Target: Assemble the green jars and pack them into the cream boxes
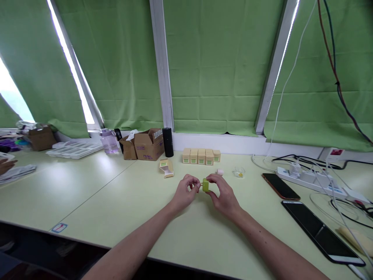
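Observation:
My right hand [225,194] grips a small green block-shaped object [205,185] between thumb and fingers, above the pale table [116,210]. At the object's left side, my left hand [186,190] is closed in a pinch on a small light-coloured piece that meets the object. Just behind my right hand lies a small pale pink item [220,172]. To its right is a small clear container [239,172] with something yellow in it. An opened small carton [166,168] lies behind my left hand, and several small tan boxes [201,156] stand in a row further back.
Cardboard boxes [149,144], a black cylinder [168,142] and a purple bottle [109,141] stand at the back left. Two phones [281,186], a power strip [310,181] and loose cables lie on the right. Another person's hand [6,166] shows at the far left edge.

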### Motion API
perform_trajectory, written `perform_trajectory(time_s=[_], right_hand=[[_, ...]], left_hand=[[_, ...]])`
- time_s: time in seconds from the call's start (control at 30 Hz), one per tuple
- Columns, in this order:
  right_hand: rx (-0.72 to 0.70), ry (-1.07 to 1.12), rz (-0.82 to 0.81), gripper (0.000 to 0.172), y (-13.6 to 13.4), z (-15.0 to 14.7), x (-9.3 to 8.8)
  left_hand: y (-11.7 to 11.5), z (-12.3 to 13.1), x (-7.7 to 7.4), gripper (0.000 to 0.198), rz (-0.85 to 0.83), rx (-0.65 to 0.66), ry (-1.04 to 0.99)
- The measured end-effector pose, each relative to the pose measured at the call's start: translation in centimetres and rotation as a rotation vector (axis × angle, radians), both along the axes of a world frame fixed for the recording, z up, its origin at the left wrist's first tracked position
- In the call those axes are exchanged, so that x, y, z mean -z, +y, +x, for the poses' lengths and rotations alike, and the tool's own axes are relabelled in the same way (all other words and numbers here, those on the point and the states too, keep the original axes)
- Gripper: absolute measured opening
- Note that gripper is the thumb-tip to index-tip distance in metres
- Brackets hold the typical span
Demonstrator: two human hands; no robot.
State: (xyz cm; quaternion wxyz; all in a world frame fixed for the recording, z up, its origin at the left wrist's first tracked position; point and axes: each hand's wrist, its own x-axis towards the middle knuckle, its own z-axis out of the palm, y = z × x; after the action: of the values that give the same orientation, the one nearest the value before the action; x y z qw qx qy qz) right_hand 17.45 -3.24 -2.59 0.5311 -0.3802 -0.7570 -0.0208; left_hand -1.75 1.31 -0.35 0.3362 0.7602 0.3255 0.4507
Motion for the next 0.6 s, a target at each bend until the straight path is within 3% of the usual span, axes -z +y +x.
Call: perform_trajectory(time_s=[0.6], right_hand=[[0.002,0.027,-0.026,0.038,0.1,0.28,-0.04]], left_hand=[[0.47,-0.41,0.03,0.02,0.004,-0.048,-0.031]])
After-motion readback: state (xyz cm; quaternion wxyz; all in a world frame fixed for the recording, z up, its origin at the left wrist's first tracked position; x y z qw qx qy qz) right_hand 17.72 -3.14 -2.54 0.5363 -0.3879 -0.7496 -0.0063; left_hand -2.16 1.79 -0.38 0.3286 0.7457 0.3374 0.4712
